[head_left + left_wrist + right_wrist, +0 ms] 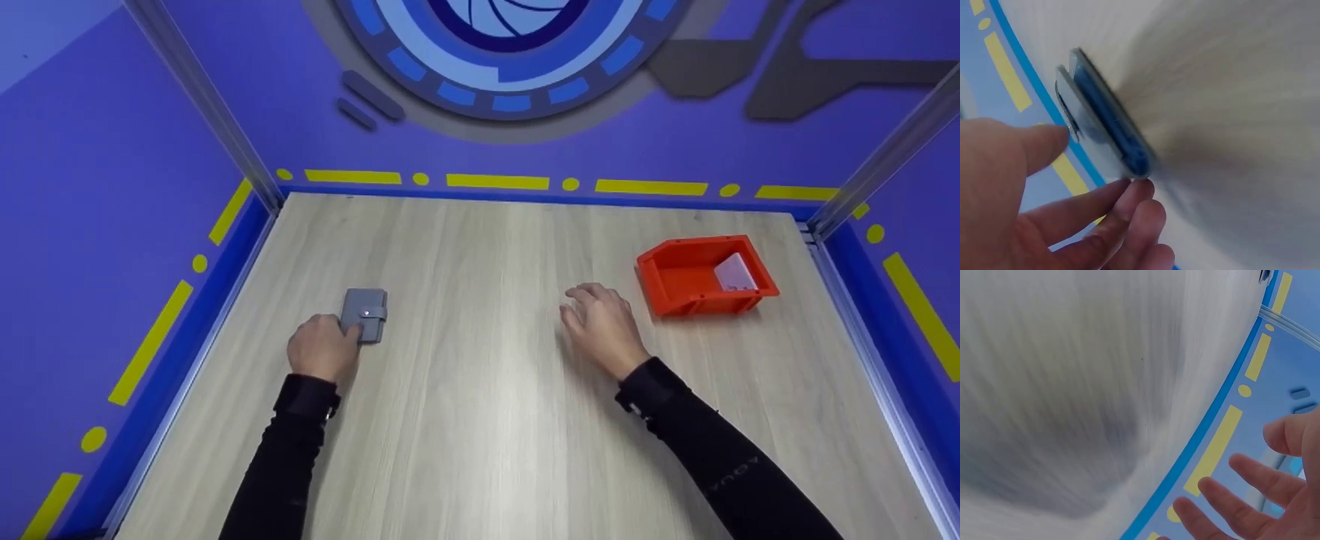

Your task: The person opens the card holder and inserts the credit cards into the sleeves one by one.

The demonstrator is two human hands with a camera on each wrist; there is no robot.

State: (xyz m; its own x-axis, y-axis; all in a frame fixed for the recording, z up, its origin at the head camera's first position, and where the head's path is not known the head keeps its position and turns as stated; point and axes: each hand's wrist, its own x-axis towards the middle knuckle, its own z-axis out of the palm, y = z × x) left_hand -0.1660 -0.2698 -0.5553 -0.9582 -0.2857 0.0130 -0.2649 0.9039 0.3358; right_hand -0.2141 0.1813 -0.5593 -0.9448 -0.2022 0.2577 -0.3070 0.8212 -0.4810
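Observation:
A small grey card wallet [363, 303] with a snap strap is on the left part of the table. My left hand [322, 349] grips its near end, the thumb over the strap side. In the left wrist view the wallet [1095, 140] appears edge-on, with blue showing between its covers. The fingertips [1139, 194] of that hand curl at its lower end. My right hand [604, 330] hovers over the table right of the middle, fingers spread and slightly bent, holding nothing. Its relaxed fingers [1230, 506] also show in the right wrist view.
An orange-red plastic bin [675, 304] stands to the right of my right hand, with a whitish-pink card [735, 273] inside. Blue panels [465, 154] with yellow dashes border the wooden table [480, 360] at the back and both sides. Metal posts [217, 112] rise at the back corners.

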